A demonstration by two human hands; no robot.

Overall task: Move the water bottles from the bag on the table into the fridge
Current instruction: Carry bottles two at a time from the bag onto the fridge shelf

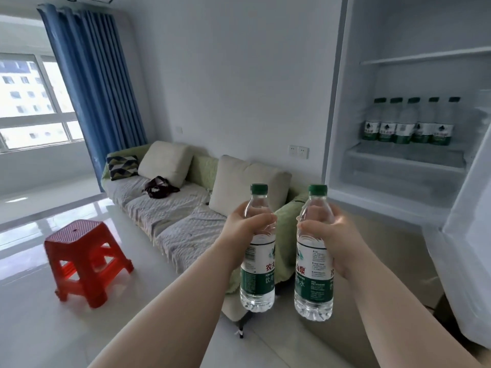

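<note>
- In front of the open fridge (425, 27): both arms raised, one water bottle in each.
- Left hand (244, 221) curled round the upper body of the left bottle (257, 274), which is upright, with the green cap above the hand and the label below.
- Right hand (329, 232) grips the right bottle (313, 282) likewise; the two are near each other but apart.
- Row of five bottles (406, 123) on the fridge shelf (403, 158), well apart from the hands.
- Sofa (172, 208) and red stool (82, 251) to the left.

1. The fridge (337, 123) and its open door (467, 248) are cut off by the right edge
2. Labels on the five shelved bottles (409, 123) are too blurred to read
3. The dark bundle (159, 185) on the sofa (170, 208) is too small to identify
4. Part of the right hand (332, 235) is hidden behind its bottle (313, 274)
</note>
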